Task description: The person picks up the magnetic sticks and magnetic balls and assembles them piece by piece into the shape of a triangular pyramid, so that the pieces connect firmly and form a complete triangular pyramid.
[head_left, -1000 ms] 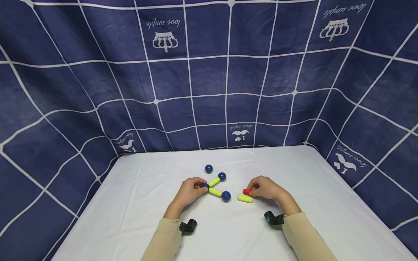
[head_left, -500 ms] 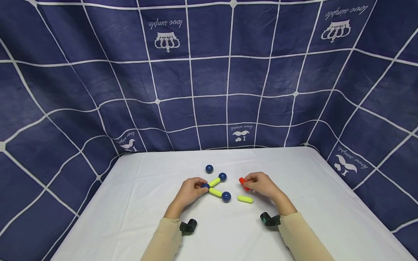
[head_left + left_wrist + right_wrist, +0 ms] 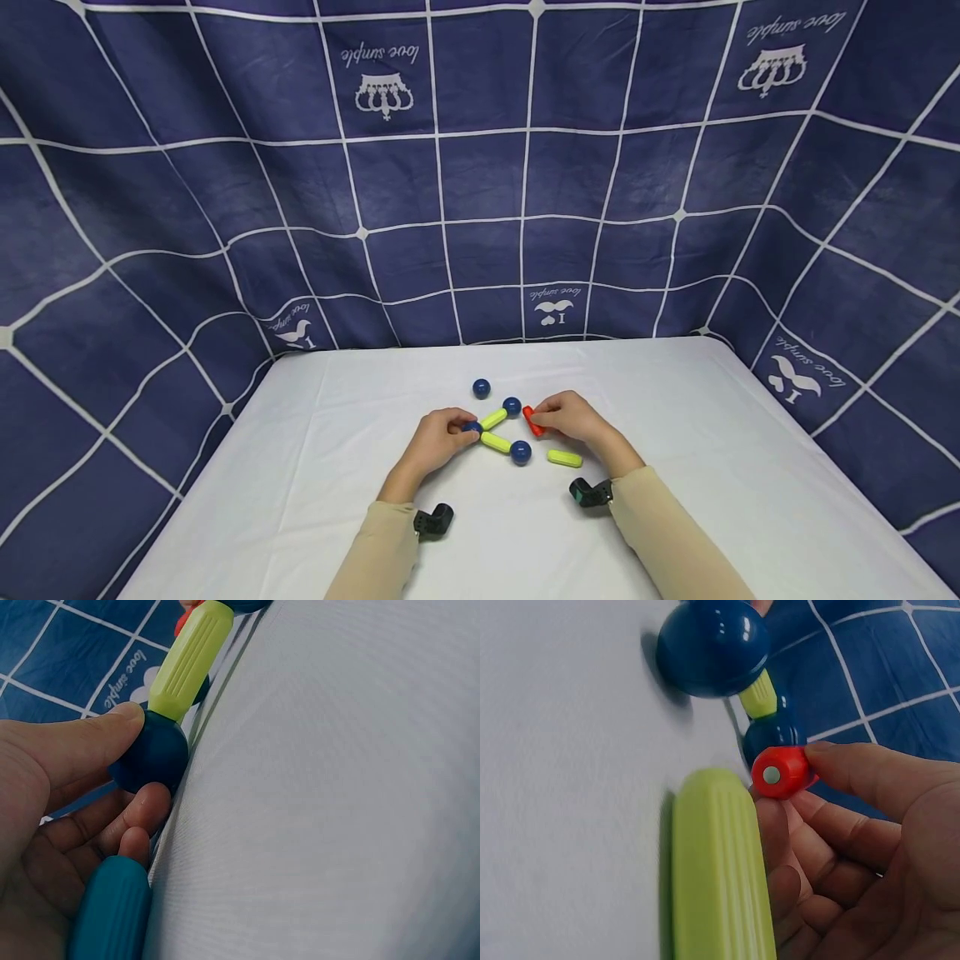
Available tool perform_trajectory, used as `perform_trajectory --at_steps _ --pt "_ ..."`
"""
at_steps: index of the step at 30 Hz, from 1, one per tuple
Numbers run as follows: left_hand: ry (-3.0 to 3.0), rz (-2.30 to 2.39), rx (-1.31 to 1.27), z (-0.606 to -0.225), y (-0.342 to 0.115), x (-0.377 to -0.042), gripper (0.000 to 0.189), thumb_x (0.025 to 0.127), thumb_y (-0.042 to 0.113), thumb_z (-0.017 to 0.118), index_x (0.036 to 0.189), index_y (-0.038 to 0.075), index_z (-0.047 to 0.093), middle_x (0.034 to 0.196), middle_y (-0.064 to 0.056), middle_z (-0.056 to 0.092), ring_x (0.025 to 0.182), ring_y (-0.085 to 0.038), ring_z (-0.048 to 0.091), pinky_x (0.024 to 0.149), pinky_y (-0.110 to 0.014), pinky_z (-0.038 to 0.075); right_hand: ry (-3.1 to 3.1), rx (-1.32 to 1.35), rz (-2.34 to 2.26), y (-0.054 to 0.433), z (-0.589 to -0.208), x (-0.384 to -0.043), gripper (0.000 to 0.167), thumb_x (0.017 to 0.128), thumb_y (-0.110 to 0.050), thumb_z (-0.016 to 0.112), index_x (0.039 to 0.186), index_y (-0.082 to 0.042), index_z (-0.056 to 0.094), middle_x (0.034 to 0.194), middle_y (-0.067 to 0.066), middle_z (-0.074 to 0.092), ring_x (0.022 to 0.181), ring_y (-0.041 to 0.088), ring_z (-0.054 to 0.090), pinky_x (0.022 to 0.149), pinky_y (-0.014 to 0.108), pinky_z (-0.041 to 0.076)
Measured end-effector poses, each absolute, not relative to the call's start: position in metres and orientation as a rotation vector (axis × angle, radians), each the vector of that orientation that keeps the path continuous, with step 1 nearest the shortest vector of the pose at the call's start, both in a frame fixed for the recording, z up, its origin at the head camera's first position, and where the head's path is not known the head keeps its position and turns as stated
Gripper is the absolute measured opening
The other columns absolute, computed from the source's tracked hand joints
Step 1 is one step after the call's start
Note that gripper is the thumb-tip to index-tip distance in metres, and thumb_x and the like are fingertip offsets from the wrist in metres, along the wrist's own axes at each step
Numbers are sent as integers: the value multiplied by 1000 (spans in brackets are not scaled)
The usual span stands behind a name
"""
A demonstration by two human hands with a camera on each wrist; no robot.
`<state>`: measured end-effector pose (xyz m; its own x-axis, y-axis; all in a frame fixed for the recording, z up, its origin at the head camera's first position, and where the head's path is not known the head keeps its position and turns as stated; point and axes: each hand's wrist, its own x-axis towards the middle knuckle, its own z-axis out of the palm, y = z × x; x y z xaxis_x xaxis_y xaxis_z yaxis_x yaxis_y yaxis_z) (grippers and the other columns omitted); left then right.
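My left hand [image 3: 437, 443] pinches a dark blue ball [image 3: 154, 754] between thumb and fingertips. Two yellow-green ribbed rods fan out from that ball: a far rod [image 3: 492, 419] ending at a blue ball [image 3: 512, 407], and a near rod [image 3: 496, 442] ending at another blue ball [image 3: 521, 452]. A teal ribbed rod [image 3: 112, 911] shows by the left palm in the left wrist view. My right hand [image 3: 576, 418] pinches a red rod [image 3: 533, 422], close to the right of the far ball. Its end, with a pale round disc, faces the right wrist camera.
A loose yellow-green rod [image 3: 564, 458] lies in front of the right hand. Behind the joined pieces sits a single blue ball [image 3: 482, 388]. White cloth covers the table [image 3: 300, 467], and a blue checked curtain [image 3: 480, 183] stands along its back and sides.
My right hand has lifted the red rod from behind the loose yellow-green one, turned it, and carried it left towards the joined pieces. The left hand holds its place on the ball.
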<state>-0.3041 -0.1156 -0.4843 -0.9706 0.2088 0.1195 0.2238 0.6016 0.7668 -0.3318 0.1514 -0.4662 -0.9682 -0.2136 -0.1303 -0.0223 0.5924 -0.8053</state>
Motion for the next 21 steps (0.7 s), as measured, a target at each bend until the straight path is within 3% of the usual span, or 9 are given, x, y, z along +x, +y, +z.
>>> perform_trajectory --at_steps 8,21 --pt "-2801 -1339 -385 -485 -116 -304 25 87 20 77 111 11 74 93 -2 70 77 -12 55 68 -23 46 2591 -195 -1345 140 -470 -332 16 89 -18 73 95 -4 77 71 0 68 55 9 53 54 21 39" --pt "-2795 -1331 -392 -484 -116 -304 25 87 18 78 110 10 74 93 -2 71 77 -11 56 67 -23 46 2588 -99 -1395 128 -471 -328 18 87 -22 77 93 -6 77 79 1 70 59 11 56 56 22 44"
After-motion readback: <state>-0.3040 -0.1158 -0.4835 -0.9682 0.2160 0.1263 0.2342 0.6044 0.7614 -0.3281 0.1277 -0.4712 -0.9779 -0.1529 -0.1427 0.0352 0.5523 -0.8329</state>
